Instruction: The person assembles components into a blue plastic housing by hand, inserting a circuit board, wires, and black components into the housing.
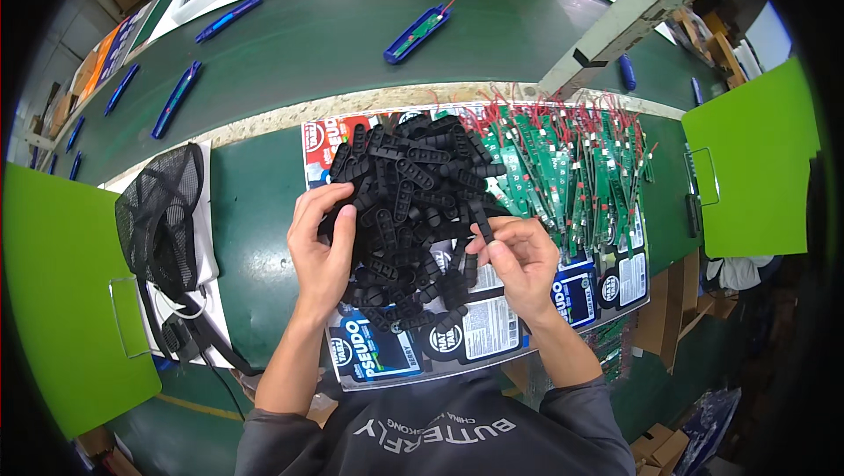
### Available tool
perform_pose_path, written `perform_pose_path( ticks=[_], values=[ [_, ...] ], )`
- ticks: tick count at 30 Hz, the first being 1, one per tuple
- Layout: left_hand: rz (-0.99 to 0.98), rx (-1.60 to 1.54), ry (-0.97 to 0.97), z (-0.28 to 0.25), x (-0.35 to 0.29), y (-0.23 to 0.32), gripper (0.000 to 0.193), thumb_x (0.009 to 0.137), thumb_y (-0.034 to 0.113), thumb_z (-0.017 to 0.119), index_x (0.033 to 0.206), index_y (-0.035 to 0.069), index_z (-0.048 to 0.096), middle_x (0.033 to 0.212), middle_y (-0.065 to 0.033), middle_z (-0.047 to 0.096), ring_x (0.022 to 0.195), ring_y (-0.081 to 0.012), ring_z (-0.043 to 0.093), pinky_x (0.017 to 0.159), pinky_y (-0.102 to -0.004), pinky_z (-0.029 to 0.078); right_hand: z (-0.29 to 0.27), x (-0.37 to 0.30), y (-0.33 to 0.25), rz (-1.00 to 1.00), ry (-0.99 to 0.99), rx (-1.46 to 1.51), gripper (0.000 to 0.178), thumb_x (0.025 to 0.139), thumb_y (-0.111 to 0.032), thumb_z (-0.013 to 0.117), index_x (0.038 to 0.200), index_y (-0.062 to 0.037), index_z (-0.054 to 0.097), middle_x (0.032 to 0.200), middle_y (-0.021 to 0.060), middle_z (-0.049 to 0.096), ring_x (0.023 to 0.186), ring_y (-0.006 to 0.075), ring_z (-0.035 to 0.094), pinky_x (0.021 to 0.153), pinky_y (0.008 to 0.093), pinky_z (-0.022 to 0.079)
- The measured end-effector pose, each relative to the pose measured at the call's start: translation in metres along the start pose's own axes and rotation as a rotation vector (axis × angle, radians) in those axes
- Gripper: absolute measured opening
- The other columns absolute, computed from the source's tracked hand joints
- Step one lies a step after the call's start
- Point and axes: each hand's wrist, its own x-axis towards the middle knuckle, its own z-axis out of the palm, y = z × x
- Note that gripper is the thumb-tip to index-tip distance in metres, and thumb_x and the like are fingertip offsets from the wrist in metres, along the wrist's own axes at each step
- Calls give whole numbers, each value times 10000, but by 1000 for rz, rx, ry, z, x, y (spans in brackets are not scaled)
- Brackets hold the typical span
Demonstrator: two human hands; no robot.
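Here, going from the left, a black mesh cap (163, 212) lies near the left edge of the green bench (255, 239), clear of the work. The left hand (321, 243) curls its fingers into the left flank of a heap of black perforated rubber strips (404, 203), seemingly to steady it. The right hand (523, 261) pinches one black strip (481, 219) between thumb and fingertips, its long axis pointing up and slightly left toward the far edge. Further right, a fan of green circuit boards with red wires (571, 159) is spread within easy reach.
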Motion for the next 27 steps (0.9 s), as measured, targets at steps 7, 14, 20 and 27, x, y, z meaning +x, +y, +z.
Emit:
perform_pose_path(
  ticks=[7,14,20,27],
  values=[
    [20,-9,-35,3,0,2,195,924,3,636,1109,-4,696,1125,-119,679,1092,-222,618,989,-325,453,1,0,2,7,149,3,293,850,128,655,1109,1,602,1074,109,628,858,165,659,745,284,555],
    [9,100,-15,-2,-1,-5,254,1020,89,555,1203,-56,652,1213,-111,657,1119,-195,599,1036,-324,427,6,4,8,-262,-17,-289,290,754,37,711,1038,-16,683,1004,106,642,818,202,669,667,321,542],
    [73,71,27,10,-2,1,300,1033,97,533,1259,-87,603,1288,-151,612,1155,-229,570,1067,-364,415,-2,1,13,-507,88,-426,225,815,-97,749,982,-11,626,936,113,619,784,303,660,655,394,543],
    [105,166,-108,9,2,0,452,1063,248,481,1404,-43,544,1463,-153,529,1316,-242,500,1161,-389,336,3,2,17,-579,182,-416,219,809,-120,760,924,-3,615,857,112,577,751,302,628,626,410,526]
  ],
)
